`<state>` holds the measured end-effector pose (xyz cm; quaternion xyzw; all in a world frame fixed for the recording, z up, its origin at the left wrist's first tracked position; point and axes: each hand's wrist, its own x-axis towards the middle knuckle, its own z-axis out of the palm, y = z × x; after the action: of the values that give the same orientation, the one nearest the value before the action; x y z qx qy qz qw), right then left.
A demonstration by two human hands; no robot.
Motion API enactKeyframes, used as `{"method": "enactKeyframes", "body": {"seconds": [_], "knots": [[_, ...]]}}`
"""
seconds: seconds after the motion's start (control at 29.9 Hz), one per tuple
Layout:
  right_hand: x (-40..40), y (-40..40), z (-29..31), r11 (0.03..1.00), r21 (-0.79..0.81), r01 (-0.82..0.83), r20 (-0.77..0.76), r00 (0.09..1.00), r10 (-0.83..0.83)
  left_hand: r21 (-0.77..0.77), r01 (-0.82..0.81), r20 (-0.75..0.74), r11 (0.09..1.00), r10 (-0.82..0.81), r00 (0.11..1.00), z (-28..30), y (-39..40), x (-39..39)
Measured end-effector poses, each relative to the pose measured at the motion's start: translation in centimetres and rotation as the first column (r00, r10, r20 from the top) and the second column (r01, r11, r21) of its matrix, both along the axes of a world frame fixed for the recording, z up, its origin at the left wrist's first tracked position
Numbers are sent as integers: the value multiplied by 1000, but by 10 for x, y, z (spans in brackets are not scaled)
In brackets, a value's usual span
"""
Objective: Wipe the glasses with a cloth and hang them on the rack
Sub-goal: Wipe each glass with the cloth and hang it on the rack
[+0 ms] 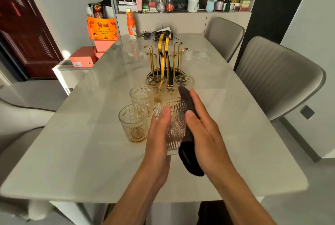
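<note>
I hold a clear patterned glass (176,125) on its side above the table, between both hands. My left hand (157,139) grips its left side with the thumb on the wall. My right hand (204,130) holds a dark cloth (188,159) under its thumb and presses it against the glass's right side. The cloth's ends stick out above and below the hand. Several more matching glasses stand upright just beyond, the nearest at the left (133,121), the furthest (183,81) by the rack. The gold rack (163,50) stands behind them with bare hooks.
The pale marble table (81,152) carries an orange bottle (131,25), keys and a dark pouch at its far end. Two grey chairs (272,79) stand along the right side. Orange boxes (83,58) sit on a low unit to the left.
</note>
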<state>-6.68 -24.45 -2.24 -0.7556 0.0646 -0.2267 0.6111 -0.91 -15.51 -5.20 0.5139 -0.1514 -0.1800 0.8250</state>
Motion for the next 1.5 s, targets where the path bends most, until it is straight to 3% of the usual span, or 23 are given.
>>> {"method": "enactKeyframes", "body": {"seconds": [0.1,0.13,0.3,0.47,0.63,0.74,0.8,0.94,1.07,1.2,1.37,1.44,1.5], "knots": [[-12,24,-9,977,-213,-20,10,1000,23,-16,52,-41,999,-52,998,-2,4,2],[-12,26,-11,976,-212,-45,13,999,49,-24,81,-68,996,-82,994,-1,5,2],[-3,-4,-12,972,173,-161,71,986,151,-52,13,-68,999,-16,998,1,10,7],[-5,0,-23,990,-60,-128,150,979,136,-111,24,-127,993,-38,991,1,16,10],[0,-2,-10,992,66,-107,103,990,99,-158,63,-128,985,-84,988,-1,12,3],[-9,17,-18,990,-139,-38,73,996,48,-196,85,-152,977,-116,982,-3,15,6],[-6,10,-13,970,-243,-20,37,999,30,-178,110,-146,978,-137,980,-2,16,6],[-1,4,7,998,-14,-54,-71,996,53,-61,53,-106,997,-60,993,5,11,3],[-16,25,-3,975,-221,12,-122,992,-40,1,46,-109,999,-46,993,12,15,8],[-7,7,5,994,-38,101,-62,993,-104,58,24,6,998,-24,1000,13,13,7],[-12,24,-8,924,-341,172,59,985,-161,62,46,46,997,-49,998,13,16,1],[-6,13,-4,957,-264,120,57,992,-109,73,49,74,996,-54,996,15,16,0],[-1,5,3,996,-55,63,25,998,-62,54,72,53,996,-75,996,16,15,0]]}}
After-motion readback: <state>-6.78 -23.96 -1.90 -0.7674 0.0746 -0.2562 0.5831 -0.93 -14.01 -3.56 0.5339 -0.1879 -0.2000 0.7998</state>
